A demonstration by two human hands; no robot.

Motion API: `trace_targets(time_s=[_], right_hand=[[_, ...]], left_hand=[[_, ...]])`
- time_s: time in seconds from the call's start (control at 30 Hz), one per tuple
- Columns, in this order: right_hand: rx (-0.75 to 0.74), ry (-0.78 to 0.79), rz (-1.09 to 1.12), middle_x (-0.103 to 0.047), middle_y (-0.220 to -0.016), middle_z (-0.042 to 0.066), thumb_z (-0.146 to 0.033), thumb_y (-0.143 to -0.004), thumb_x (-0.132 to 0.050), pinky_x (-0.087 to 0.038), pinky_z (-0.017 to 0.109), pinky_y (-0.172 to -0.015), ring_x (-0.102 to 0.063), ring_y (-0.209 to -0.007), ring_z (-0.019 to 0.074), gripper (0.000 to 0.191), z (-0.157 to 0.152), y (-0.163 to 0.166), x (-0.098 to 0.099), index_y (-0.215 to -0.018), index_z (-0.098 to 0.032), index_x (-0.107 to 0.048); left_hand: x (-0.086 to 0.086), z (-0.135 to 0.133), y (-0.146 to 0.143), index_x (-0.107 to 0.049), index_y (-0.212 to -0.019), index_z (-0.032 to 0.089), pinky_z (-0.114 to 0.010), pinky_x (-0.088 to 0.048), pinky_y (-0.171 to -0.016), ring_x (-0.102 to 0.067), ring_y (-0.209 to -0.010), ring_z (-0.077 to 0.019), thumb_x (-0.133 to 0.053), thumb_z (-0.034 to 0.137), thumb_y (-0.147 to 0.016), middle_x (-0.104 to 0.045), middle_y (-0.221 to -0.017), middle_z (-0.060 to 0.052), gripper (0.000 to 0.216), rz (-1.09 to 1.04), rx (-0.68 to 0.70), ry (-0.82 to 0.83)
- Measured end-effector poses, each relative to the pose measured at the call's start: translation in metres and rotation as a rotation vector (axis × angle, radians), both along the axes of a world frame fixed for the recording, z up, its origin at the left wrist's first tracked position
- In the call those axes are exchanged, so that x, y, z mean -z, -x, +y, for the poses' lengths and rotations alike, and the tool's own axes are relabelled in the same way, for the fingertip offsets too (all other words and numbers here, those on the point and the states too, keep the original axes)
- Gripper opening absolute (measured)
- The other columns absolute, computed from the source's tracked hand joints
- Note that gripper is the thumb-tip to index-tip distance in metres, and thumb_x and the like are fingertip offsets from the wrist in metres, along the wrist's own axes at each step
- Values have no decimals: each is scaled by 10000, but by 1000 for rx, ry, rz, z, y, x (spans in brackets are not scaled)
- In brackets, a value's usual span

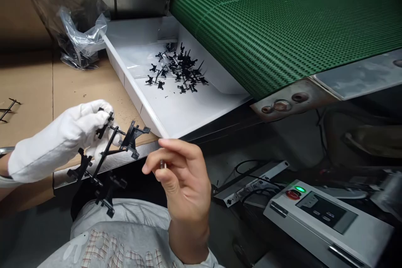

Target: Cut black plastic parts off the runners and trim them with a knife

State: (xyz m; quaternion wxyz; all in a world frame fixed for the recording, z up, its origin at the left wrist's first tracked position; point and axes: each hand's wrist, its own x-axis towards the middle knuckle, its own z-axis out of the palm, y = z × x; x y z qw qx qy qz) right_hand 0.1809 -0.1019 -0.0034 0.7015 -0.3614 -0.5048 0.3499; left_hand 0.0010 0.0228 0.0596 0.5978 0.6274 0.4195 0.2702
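Trouble looks likeliest at the bare right hand, where thumb and forefinger are pressed together on one small metal piece, too small to make out well, while the other fingers curl loosely. A slip from so slight a pinch could send it into the dark gap below the bench edge, among the black cables, where it would be hard to find. The left hand, in a white cotton glove, has its fingers clamped around the upper end of a black plastic moulding, a branching frame bearing at least four cross-shaped parts, held in the air just off the bench and above the person's lap. Its thin arms look brittle, so a hard twist could snap one, and the smooth cloth could lose its grip. A careless swing could also catch the nearby white tray. Counted from where I stand, there are two hands, one glove, and a second black moulding lying on the cardboard-covered bench. The tray holds one tangled heap of black parts, too knotted to count exactly. Beyond are one clear plastic bag with more black pieces inside, one green conveyor belt, and one control box with one lit green lamp and one red button.
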Motion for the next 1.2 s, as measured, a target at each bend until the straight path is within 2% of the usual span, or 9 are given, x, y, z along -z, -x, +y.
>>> trace_targets(time_s=[0.13,0.27,0.47,0.63,0.73,0.83,1.0,1.2], right_hand=[[-79,-18,-11,-821,-1008,11,-217,-1100,-721,-725,265,-786,-823,-872,158,378,-1,5,7,-1448,-364,-710],[-101,-23,9,-823,-1091,24,-188,-1106,-700,-723,251,-819,-823,-905,147,388,4,8,12,-1453,-360,-717],[-100,-23,23,-814,-1077,33,-170,-1097,-705,-714,253,-788,-812,-899,151,386,6,10,14,-1442,-343,-721],[-79,-35,19,-827,-1087,36,-184,-1085,-728,-718,279,-751,-820,-882,170,349,7,11,18,-1395,-344,-737],[-55,-24,19,-826,-1060,31,-176,-1081,-732,-705,275,-696,-812,-842,172,324,8,10,17,-1357,-344,-754],[-36,-13,6,-832,-1116,34,-168,-1067,-755,-716,272,-741,-823,-896,171,310,10,8,14,-1318,-350,-773],[-53,-10,28,-825,-1061,26,-225,-1084,-748,-720,261,-745,-807,-838,154,312,6,7,12,-1373,-345,-746],[-130,-4,64,-817,-1156,44,-205,-1096,-722,-738,291,-830,-815,-911,158,363,2,12,18,-1430,-345,-703]], left_hand=[[-2,0,-4,-523,-703,221,-129,-356,-388,-360,-480,-45,-664,494,-759,-474,-596,71,313,35,-78,14],[-3,0,-8,-497,-697,227,-125,-334,-371,-340,-468,-38,-660,468,-738,-443,-589,81,294,17,-50,41],[-5,-3,-9,-469,-678,228,-121,-321,-372,-304,-458,-25,-665,455,-737,-405,-579,92,305,-18,-34,65],[-4,-5,-8,-503,-714,217,-108,-364,-396,-362,-492,-30,-675,486,-751,-455,-622,73,322,8,-53,83],[-2,-7,-6,-479,-720,217,-102,-339,-388,-335,-486,-24,-687,475,-771,-430,-624,77,335,-14,-30,134],[-1,-8,-4,-482,-734,218,-102,-339,-390,-359,-473,-29,-718,459,-792,-446,-614,79,342,-38,4,189],[-1,-6,-3,-520,-744,226,-118,-392,-415,-395,-502,-51,-686,496,-758,-484,-622,63,317,58,-58,121],[0,-4,-5,-510,-751,231,-128,-389,-434,-380,-519,-56,-662,538,-722,-478,-631,61,344,76,-96,115]])
